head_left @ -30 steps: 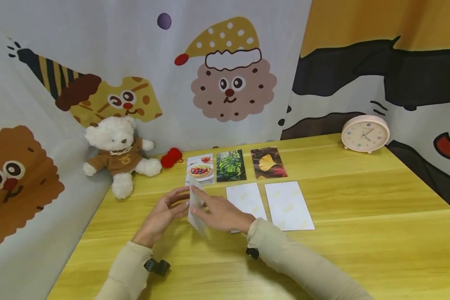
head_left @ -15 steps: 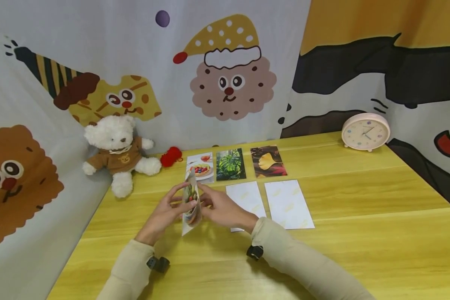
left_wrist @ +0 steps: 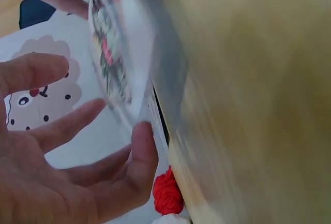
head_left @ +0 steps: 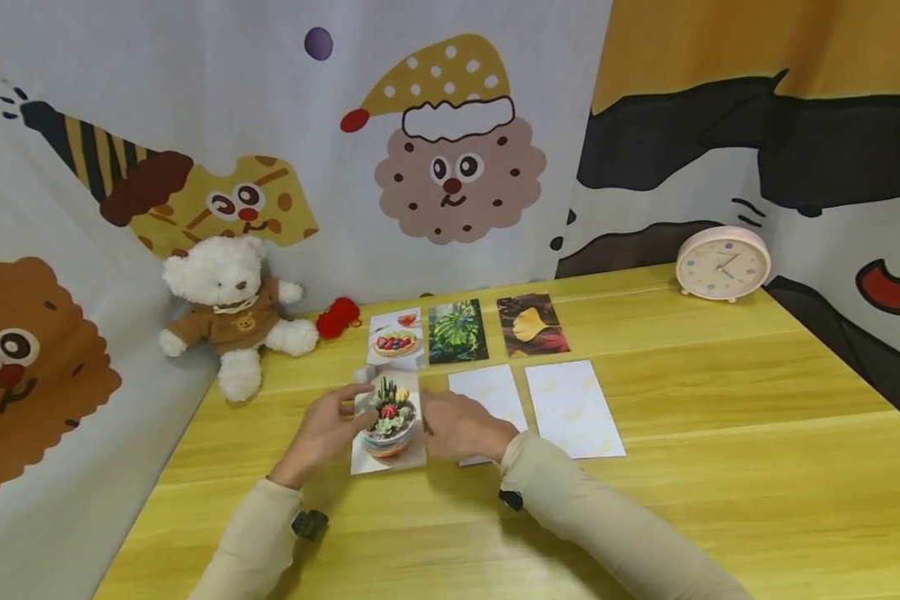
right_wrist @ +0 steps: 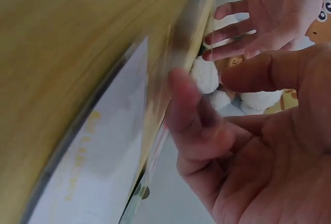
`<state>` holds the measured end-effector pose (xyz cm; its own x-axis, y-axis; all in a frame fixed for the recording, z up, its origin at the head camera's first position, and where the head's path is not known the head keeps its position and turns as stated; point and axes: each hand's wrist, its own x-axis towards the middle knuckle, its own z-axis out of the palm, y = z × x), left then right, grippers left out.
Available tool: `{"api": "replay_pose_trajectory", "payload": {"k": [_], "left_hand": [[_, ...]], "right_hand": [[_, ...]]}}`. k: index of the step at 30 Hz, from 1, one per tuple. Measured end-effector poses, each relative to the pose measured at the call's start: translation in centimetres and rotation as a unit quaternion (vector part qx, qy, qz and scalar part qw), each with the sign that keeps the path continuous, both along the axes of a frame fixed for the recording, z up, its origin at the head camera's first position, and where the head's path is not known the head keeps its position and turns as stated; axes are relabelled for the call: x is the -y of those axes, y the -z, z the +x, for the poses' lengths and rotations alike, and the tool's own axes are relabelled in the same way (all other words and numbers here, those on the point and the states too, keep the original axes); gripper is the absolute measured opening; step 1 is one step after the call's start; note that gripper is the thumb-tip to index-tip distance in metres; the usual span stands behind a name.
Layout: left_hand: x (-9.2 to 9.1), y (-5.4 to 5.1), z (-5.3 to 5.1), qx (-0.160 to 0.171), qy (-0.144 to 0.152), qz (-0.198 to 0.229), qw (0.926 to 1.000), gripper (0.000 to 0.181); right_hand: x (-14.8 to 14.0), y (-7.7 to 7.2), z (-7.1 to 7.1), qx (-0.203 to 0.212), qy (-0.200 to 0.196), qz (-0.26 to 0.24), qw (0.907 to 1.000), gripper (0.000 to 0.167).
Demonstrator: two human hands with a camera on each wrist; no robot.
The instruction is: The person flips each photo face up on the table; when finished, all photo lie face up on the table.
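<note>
A photo card of potted cacti (head_left: 388,425) is face up low over the table in the head view, its near part at the tabletop. My left hand (head_left: 328,433) is at its left edge; in the left wrist view the fingers (left_wrist: 144,151) are spread, one tip at the card's corner. My right hand (head_left: 461,425) is beside the right edge, its thumb (right_wrist: 258,73) apart from the bent, blurred fingers. Behind lie a fruit tart card (head_left: 395,337), a green leaf card (head_left: 457,332) and a yellow leaf card (head_left: 532,325). Two white-backed cards (head_left: 489,400) (head_left: 573,408) lie to the right.
A white teddy bear (head_left: 232,308) in a brown sweater sits at the back left, next to a red yarn bundle (head_left: 337,318). A pink clock (head_left: 723,263) stands at the back right. The printed curtain (head_left: 255,67) hangs behind the table (head_left: 690,500).
The held card has gone from standing on edge to lying nearly flat, its cactus picture now facing up. My right fingers have come away from its face to its right side.
</note>
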<state>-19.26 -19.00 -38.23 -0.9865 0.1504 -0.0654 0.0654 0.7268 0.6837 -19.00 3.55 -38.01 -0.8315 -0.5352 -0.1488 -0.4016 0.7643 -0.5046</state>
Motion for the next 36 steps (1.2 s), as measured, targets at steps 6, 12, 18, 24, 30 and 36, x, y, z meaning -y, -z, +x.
{"api": "replay_pose_trajectory", "payload": {"k": [6, 12, 18, 24, 30, 36], "left_hand": [[0.1, 0.1, -0.6, 0.005, 0.033, -0.025, 0.9991, 0.044], [0.0, 0.1, -0.9, 0.018, 0.041, -0.037, 0.9983, 0.045], [-0.2, 0.2, -1.3, 0.014, 0.051, -0.054, 0.9972, 0.045], [-0.2, 0.3, -1.2, 0.012, 0.052, -0.058, 0.9969, 0.043], [-0.2, 0.5, -1.0, 0.025, 0.036, -0.054, 0.9976, 0.041], [-0.1, 0.6, -1.0, 0.030, 0.029, -0.050, 0.9979, 0.041]], "right_hand": [[-0.1, 0.3, -0.5, 0.033, 0.005, 0.015, 0.9993, 0.007], [-0.2, 0.5, -0.7, 0.074, 0.010, 0.004, 0.9972, 0.043], [-0.2, 0.5, -0.7, 0.088, 0.018, -0.001, 0.9960, 0.034], [-0.3, 0.7, -0.7, 0.089, 0.016, 0.012, 0.9959, 0.024], [-0.4, 1.0, -0.9, 0.091, 0.020, 0.002, 0.9956, 0.010], [-0.2, 1.1, -1.3, 0.105, 0.012, 0.004, 0.9944, 0.026]]}}
